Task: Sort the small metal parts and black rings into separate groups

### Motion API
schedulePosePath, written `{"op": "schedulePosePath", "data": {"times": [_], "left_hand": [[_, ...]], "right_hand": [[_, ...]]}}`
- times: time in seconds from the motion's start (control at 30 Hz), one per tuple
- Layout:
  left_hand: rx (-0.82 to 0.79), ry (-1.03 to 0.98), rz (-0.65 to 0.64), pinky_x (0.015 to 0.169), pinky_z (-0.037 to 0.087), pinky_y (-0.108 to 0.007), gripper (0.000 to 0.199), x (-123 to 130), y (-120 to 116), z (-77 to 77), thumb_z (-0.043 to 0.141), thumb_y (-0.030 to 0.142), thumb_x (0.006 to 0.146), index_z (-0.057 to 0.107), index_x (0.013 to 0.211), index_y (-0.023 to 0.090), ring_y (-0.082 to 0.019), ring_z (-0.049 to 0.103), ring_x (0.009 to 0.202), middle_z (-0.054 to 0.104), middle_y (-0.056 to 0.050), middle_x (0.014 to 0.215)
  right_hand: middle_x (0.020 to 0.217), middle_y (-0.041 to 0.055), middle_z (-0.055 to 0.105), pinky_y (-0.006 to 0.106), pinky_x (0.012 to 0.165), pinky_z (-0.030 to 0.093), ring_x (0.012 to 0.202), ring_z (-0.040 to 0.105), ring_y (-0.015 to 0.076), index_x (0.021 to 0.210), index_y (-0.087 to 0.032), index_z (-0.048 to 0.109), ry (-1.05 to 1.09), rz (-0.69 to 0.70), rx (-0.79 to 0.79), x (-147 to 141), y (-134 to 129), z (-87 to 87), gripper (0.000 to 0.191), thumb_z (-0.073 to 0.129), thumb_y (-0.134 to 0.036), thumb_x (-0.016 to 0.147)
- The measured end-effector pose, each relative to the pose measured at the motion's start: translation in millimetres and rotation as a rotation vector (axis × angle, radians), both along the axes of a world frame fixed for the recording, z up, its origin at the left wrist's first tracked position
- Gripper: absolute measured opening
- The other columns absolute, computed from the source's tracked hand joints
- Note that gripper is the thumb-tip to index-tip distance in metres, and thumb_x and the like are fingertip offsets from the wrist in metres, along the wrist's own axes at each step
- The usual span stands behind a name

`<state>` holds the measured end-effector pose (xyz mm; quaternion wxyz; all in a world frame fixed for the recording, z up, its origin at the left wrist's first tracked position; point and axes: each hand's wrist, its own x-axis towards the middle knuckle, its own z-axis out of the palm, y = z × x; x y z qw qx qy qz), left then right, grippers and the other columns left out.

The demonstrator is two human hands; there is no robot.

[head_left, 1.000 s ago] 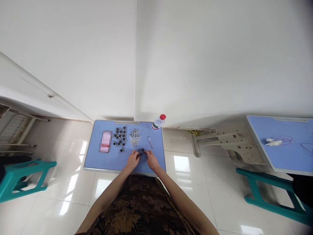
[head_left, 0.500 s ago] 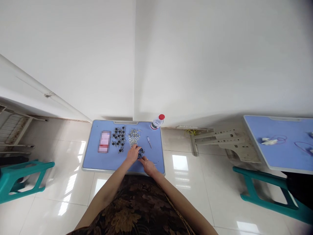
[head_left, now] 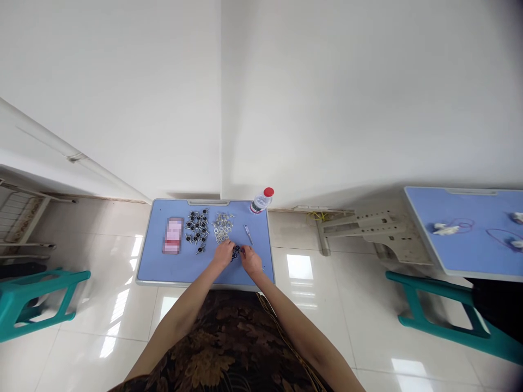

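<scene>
On the blue table, my left hand [head_left: 223, 254] has its fingers bent together at the left side of a small heap of black round parts [head_left: 236, 251]. Facing it from the right, my right hand [head_left: 251, 261] pinches at the heap's edge. What either hand holds is too small and covered to make out. Just beyond my left hand lies a pile of silvery metal pieces [head_left: 223, 224], some of them ring-shaped. Farther left, several black round pieces with metal shanks [head_left: 197, 226] are spread in a group.
A pen-like tool [head_left: 248, 234] lies right of the metal pile. A red-capped bottle [head_left: 261, 201] stands at the back right corner, and a blurred pink item [head_left: 173, 236] lies at the left. Green stools [head_left: 49, 280] flank the table [head_left: 163, 272]; a second table [head_left: 482, 218] is farther right.
My right hand has moved slightly away from me, up to the right side of the black parts. My left hand stays near the same spot. The whole view has shifted a little.
</scene>
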<state>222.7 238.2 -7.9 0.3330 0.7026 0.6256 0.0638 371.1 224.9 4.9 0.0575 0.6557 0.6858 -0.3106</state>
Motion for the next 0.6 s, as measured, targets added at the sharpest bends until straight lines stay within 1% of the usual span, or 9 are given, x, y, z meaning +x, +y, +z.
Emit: {"op": "schedulePosePath", "data": {"times": [0.17, 0.27, 0.37, 0.5, 0.6], "left_hand": [[0.038, -0.043, 0.07, 0.09, 0.053, -0.034, 0.024, -12.0, -17.5, -1.8, 0.05, 0.01, 0.094, 0.072, 0.099, 0.02, -0.021, 0.065, 0.098, 0.067, -0.008, 0.106], [0.04, -0.049, 0.125, 0.089, 0.053, -0.033, 0.023, -18.9, -29.9, -3.6, 0.05, 0.014, 0.097, 0.072, 0.1, 0.021, -0.021, 0.066, 0.097, 0.067, -0.008, 0.107], [0.032, -0.055, 0.16, 0.088, 0.053, -0.032, 0.022, -23.7, -39.3, -5.6, 0.052, 0.015, 0.097, 0.073, 0.098, 0.021, -0.02, 0.066, 0.096, 0.068, -0.007, 0.107], [0.025, -0.066, 0.178, 0.088, 0.053, -0.031, 0.021, -26.0, -44.8, -6.7, 0.053, 0.013, 0.096, 0.072, 0.097, 0.021, -0.019, 0.066, 0.097, 0.068, -0.007, 0.106], [0.017, -0.071, 0.193, 0.089, 0.053, -0.03, 0.02, -25.7, -45.7, -7.2, 0.054, 0.013, 0.095, 0.072, 0.098, 0.02, -0.019, 0.066, 0.097, 0.068, -0.007, 0.107]], "right_hand": [[0.129, 0.0144, 0.067, 0.028, 0.082, 0.052, 0.106, 0.069, 0.0228, 0.127, -0.02, 0.064, -0.036, 0.073, 0.035, -4.4, 18.8, 9.3, 0.032, 0.043, -0.022, 0.103], [0.128, 0.0156, 0.067, 0.03, 0.083, 0.053, 0.106, 0.069, 0.0238, 0.128, -0.019, 0.065, -0.078, 0.173, -0.013, -7.7, 32.9, 15.3, 0.033, 0.044, -0.02, 0.102], [0.125, 0.0151, 0.067, 0.032, 0.085, 0.053, 0.106, 0.069, 0.0245, 0.123, -0.019, 0.068, -0.113, 0.261, -0.074, -11.3, 44.5, 19.6, 0.033, 0.044, -0.015, 0.101], [0.124, 0.0147, 0.067, 0.032, 0.087, 0.052, 0.107, 0.069, 0.0245, 0.122, -0.019, 0.068, -0.151, 0.332, -0.121, -14.1, 50.9, 21.4, 0.032, 0.046, -0.013, 0.1], [0.124, 0.0146, 0.068, 0.032, 0.087, 0.053, 0.106, 0.07, 0.0243, 0.119, -0.019, 0.07, -0.169, 0.36, -0.122, -15.3, 51.5, 20.6, 0.033, 0.045, -0.011, 0.1]]}}
